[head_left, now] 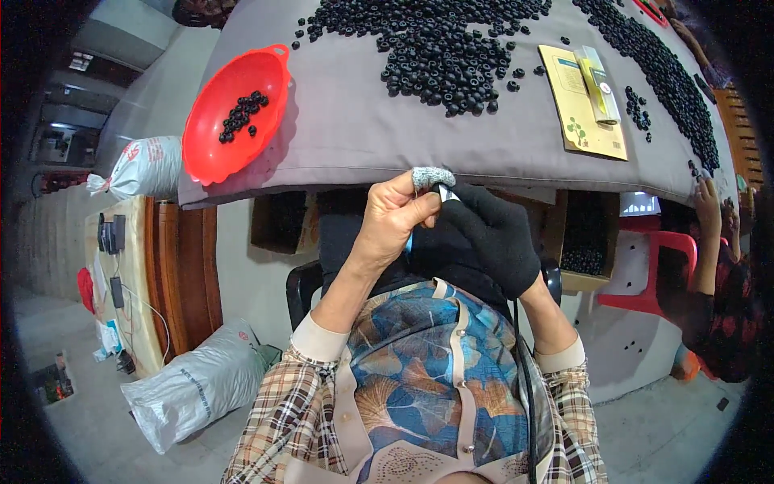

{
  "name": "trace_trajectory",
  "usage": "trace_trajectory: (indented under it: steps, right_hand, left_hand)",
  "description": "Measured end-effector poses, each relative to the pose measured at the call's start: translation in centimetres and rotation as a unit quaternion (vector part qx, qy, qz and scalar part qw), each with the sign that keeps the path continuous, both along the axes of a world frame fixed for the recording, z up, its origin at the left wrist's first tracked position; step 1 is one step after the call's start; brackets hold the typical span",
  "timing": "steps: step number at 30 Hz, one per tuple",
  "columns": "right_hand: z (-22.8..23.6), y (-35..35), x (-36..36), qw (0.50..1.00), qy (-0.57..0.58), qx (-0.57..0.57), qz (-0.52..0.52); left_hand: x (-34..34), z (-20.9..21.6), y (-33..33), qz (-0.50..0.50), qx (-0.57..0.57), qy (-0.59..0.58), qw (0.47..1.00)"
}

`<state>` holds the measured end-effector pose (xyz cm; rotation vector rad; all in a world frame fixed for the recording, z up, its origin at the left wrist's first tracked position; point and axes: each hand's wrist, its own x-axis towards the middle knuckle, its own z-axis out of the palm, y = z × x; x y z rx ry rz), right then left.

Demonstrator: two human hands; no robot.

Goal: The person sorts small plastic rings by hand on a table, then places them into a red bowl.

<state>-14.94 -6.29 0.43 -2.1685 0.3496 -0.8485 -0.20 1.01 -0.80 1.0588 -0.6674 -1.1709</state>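
Both my hands meet in front of the table's near edge. My left hand (393, 214) is bare, with a grey knitted cover (432, 177) on one finger, and its fingers are pinched together. My right hand (493, 234) wears a black knitted glove and is closed, its fingertips against the left hand's. A small pale, pointed sliver (447, 193) shows between them; I cannot make out what it belongs to. Whatever dark piece the fingers pinch is hidden. Beyond lies a large spread of small black ring-like pieces (439, 68) on the grey cloth (339, 137).
A red bowl (205, 105) at the left holds several black pieces. On the right lie a yellow booklet (572, 113) and a clear-and-yellow packet (597, 87). Another person's hand (708, 210) is at the right edge, near a red stool (645, 274). White sacks (201, 387) stand left.
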Motion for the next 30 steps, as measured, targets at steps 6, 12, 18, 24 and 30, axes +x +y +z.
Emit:
trace_trajectory:
  steps: [6,12,18,24,30]
  right_hand:
    - [0.2,-0.2,0.0,1.0,0.013,0.01,0.007]
    - [0.9,-0.2,0.0,0.998,0.047,0.043,-0.008]
    - [0.2,-0.4,-0.1,0.998,0.017,0.055,0.012]
    - [-0.7,-0.6,-0.5,0.999,0.004,0.007,0.035]
    - [-0.4,-0.4,-0.4,0.999,0.011,0.026,0.029]
  left_hand:
    - [0.0,-0.7,-0.1,0.003,0.002,-0.004,1.0]
    - [0.0,-0.9,-0.1,-0.005,-0.015,-0.009,1.0]
    - [0.1,-1.1,-0.5,-0.023,-0.043,0.153,0.987]
    - [0.5,-1.4,-0.3,-0.04,-0.054,0.176,0.982]
    - [0.6,-1.5,-0.2,-0.044,-0.048,0.177,0.982]
